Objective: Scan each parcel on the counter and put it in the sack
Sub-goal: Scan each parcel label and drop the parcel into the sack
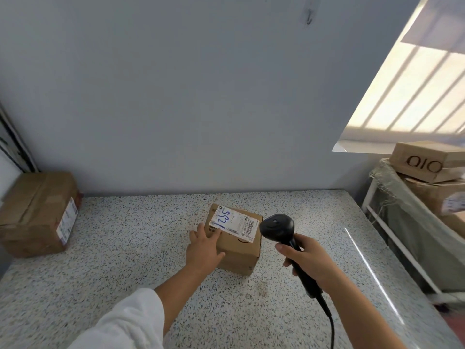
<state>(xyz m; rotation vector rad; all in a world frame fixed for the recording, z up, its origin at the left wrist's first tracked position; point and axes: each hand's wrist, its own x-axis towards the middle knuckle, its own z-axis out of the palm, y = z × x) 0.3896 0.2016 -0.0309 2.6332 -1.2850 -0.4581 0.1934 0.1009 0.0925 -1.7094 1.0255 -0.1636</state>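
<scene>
The left hand (205, 248), fingers straight, rests against the small parcel (239, 250) on the worktop (125, 248), probably steadying it with its label (232, 222) up. Just right, the right hand (307, 260) grips the barcode scanner (276, 225), head tilted toward the barcode for reading. The sack (407, 222) waits farther right.

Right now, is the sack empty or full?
Full: the sack has brown boxes piled above its frayed rim.
</scene>
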